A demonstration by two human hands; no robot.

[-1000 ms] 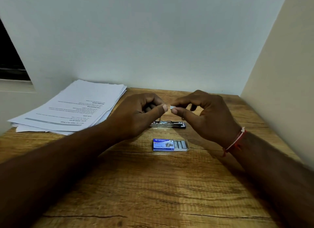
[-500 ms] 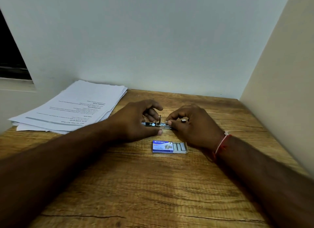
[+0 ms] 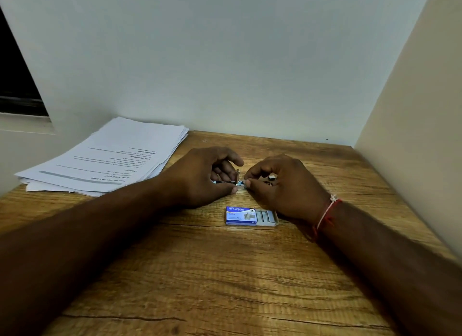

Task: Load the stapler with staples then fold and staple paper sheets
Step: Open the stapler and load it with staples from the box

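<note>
2 bare hands work at 1 stapler [image 3: 240, 183], which lies flat on the table [image 3: 225, 273] at mid-depth, between the 2 sets of fingertips. The left hand [image 3: 200, 178] grips the stapler's left part, thumb on the near side and curled fingers on the far side. The right hand [image 3: 282, 185] pinches thumb and forefinger together at the stapler's metal rail; whether a staple strip sits in that pinch is too small to tell. 1 small metal part stands upright between the hands. Just nearer than the stapler lies 1 blue staple box [image 3: 241, 216], its tray [image 3: 267, 216] slid out to the right with 3 grey rows of staples showing, close beside the right wrist. 1 stack of printed paper sheets [image 3: 112, 155] rests at the far left, overhanging the table's left edge. 1 red-and-white thread [image 3: 327, 213] circles the right wrist. The table is brown wood with strong grain. A pale wall [image 3: 225, 60] rises behind it, a cream wall [image 3: 412, 135] closes the right side, and 1 dark window opening [image 3: 15, 80] shows at the far left.
</note>
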